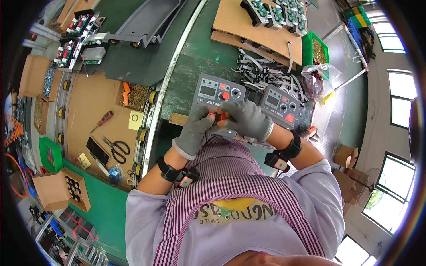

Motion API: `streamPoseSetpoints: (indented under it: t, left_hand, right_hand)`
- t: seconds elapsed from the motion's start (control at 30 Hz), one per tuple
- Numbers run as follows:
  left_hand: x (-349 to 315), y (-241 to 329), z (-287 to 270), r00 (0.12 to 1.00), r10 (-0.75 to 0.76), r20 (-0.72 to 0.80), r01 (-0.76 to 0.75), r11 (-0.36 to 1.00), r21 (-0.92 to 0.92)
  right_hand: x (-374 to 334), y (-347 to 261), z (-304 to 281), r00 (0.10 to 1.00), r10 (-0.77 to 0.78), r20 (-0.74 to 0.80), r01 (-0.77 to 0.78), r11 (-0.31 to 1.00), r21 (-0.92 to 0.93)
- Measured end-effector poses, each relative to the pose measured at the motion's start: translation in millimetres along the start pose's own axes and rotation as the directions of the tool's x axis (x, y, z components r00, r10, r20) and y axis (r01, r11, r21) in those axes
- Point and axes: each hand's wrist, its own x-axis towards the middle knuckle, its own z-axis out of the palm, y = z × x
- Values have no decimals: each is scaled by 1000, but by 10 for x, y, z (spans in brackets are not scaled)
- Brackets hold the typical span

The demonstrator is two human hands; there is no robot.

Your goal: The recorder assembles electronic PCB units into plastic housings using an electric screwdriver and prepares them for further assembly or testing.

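Note:
Both my hands wear grey gloves with bare fingertips and meet over the near edge of a grey control panel (205, 84). My left hand (195, 129) has its fingers closed around a small red part (211, 117), perhaps a knob. My right hand (246, 119) is pinched just beside it, at a second small red-orange piece (223, 117); its exact kind is hidden by the fingers. A red knob (225, 95) sits on the panel, beside a small display and a bare dial. Right of my right hand lies a second grey control panel (278, 103) with two dark knobs.
Behind the panels lies a heap of flat ribbon cables (266, 73). Circuit boards (277, 15) stand on cardboard, near a green bin (320, 48) of small parts. To the left, a cardboard-covered roller track holds a screwdriver (103, 121), scissors (117, 150) and a phone (97, 150).

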Motion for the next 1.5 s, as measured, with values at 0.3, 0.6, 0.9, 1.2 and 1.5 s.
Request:
streamPoseSetpoints:
  t: [0.3, 0.6, 0.9, 1.2, 1.5]
  left_hand:
    - [38, -49, 81, 985, -173, -10, 168, 942, 291]
    - [35, -123, 89, 986, -150, -70, 165, 911, 379]
    - [-63, 31, -108, 974, -138, -178, 189, 930, 316]
    - [-43, -25, -178, 984, -50, -172, 94, 963, 253]
    - [-29, -22, -242, 991, -67, -114, 89, 975, 205]
  right_hand:
    - [-175, 111, 23, 961, -154, -232, 158, 988, -1]
    - [-196, 233, 86, 996, 38, -79, -29, 993, 119]
    - [223, 861, -116, 993, 100, -66, -103, 994, -38]
    - [348, 737, -87, 982, 167, 83, -138, 951, -277]
    - [421, 706, -58, 965, 213, 154, -147, 922, -358]
